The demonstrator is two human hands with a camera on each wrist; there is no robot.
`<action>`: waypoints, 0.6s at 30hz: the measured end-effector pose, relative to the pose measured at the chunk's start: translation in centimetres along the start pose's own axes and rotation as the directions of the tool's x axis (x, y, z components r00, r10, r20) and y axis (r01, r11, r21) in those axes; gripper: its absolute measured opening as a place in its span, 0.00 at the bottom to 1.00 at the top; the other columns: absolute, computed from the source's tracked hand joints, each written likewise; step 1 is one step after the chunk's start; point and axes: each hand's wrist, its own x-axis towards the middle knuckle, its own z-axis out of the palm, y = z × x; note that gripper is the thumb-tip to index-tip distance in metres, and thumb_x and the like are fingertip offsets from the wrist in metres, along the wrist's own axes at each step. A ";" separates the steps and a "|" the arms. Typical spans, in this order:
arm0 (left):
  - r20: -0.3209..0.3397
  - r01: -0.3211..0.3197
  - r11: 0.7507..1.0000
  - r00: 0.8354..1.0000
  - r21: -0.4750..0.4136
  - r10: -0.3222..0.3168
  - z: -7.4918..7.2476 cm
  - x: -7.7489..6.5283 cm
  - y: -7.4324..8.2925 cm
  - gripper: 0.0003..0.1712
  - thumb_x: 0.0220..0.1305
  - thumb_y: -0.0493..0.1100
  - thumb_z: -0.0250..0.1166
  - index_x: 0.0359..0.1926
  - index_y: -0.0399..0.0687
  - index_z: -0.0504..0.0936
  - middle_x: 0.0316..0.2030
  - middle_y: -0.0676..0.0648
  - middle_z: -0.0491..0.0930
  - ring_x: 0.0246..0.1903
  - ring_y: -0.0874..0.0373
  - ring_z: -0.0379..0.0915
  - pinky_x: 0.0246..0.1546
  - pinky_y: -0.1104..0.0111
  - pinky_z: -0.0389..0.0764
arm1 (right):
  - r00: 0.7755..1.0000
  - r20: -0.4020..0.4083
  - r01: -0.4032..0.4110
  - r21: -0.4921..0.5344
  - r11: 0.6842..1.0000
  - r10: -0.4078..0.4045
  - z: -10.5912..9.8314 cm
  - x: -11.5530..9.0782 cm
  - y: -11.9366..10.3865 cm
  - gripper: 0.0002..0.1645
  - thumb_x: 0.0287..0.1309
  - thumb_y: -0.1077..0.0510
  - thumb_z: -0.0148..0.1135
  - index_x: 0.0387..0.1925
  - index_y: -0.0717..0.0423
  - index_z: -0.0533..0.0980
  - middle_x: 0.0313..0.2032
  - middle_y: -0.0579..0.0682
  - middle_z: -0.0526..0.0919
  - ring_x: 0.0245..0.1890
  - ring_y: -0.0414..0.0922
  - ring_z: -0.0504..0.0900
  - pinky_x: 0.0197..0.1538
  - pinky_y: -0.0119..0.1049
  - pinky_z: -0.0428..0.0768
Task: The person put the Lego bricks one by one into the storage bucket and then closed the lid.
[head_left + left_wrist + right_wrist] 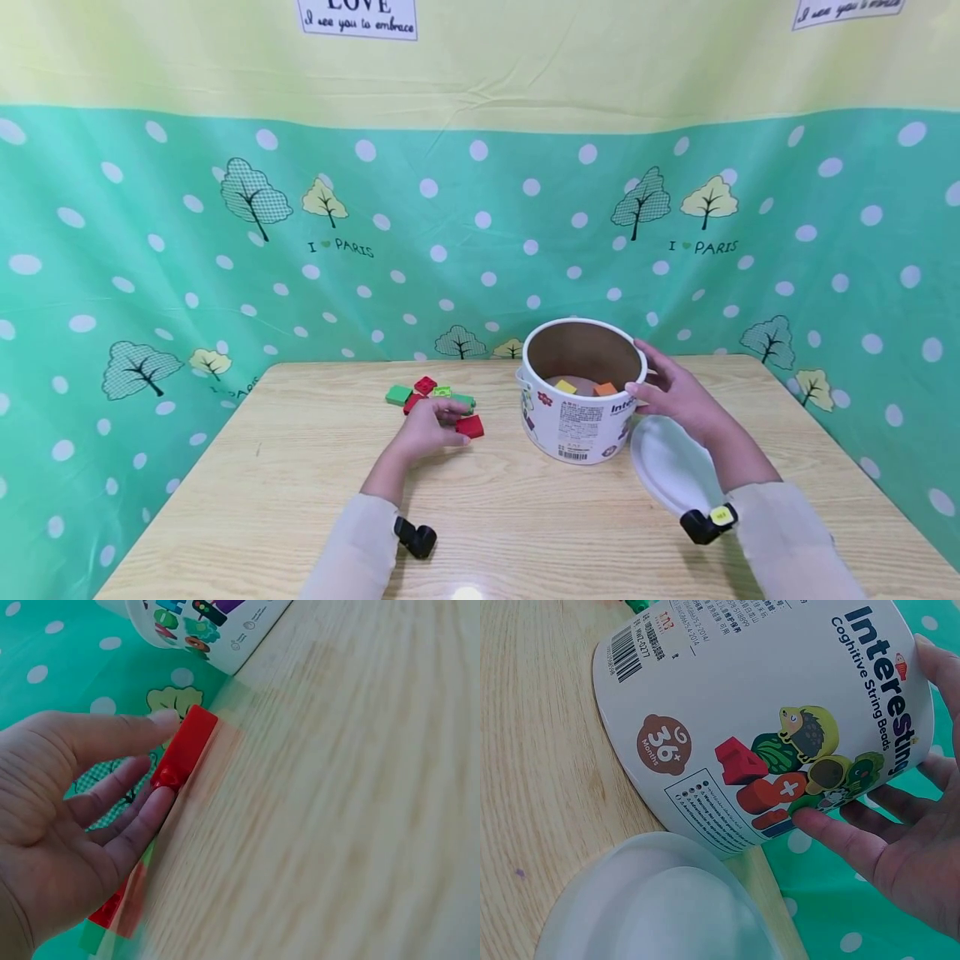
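Note:
My left hand (429, 429) holds a red block (470, 427) by its ends between thumb and fingers, low over the wooden table. In the left wrist view the thumb and a fingertip touch this red block (193, 739). Just behind the hand lie several red and green blocks (399, 394). A white printed bucket (577, 429) stands upright and uncovered, with a yellow block (566, 387) and an orange block (604, 389) inside. With my right hand (678, 396) I grip its right side, thumb at the rim and fingers spread along the wall (727, 727).
A round white lid (667, 467) lies on the table right of the bucket, partly under my right forearm. The wooden table (247, 500) ends at a green dotted curtain (480, 192) behind and at both sides. The bucket's handle (521, 379) hangs at its left.

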 end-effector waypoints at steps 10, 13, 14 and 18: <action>0.028 0.012 0.992 0.999 0.123 -0.016 0.1 -0.3 -0.1 0.23 0.46 0.31 0.77 0.47 0.42 0.86 0.34 0.48 0.80 0.33 0.58 0.77 0.35 0.68 0.82 | 1.000 -0.005 0.001 0.000 1.000 -0.001 0.0 -0.1 0.1 0.52 0.63 0.50 0.64 0.78 0.45 0.43 0.73 0.66 0.50 0.67 0.69 0.57 0.51 0.52 0.81; 0.029 0.009 0.990 0.999 0.138 -0.013 0.1 -0.2 -0.2 0.22 0.47 0.31 0.76 0.47 0.43 0.86 0.34 0.48 0.80 0.33 0.58 0.77 0.35 0.68 0.82 | 1.000 -0.006 -0.002 -0.004 1.000 0.002 0.0 -0.1 0.1 0.52 0.63 0.49 0.64 0.78 0.45 0.43 0.73 0.66 0.50 0.67 0.69 0.57 0.51 0.51 0.81; 0.029 0.010 0.990 0.999 0.141 -0.014 0.1 -0.2 -0.2 0.22 0.47 0.31 0.76 0.47 0.44 0.86 0.35 0.49 0.80 0.34 0.58 0.77 0.36 0.68 0.82 | 1.000 -0.006 -0.002 -0.005 1.000 0.002 0.0 -0.1 0.1 0.52 0.63 0.49 0.64 0.78 0.44 0.43 0.73 0.66 0.50 0.68 0.69 0.57 0.51 0.51 0.81; 0.024 0.012 0.991 1.000 0.137 -0.015 0.0 -0.3 -0.1 0.23 0.48 0.33 0.76 0.49 0.45 0.86 0.37 0.49 0.81 0.36 0.57 0.77 0.38 0.67 0.81 | 1.000 -0.005 0.007 -0.001 1.000 -0.007 0.0 -0.1 0.1 0.52 0.63 0.50 0.64 0.78 0.44 0.43 0.73 0.65 0.50 0.67 0.69 0.58 0.50 0.51 0.82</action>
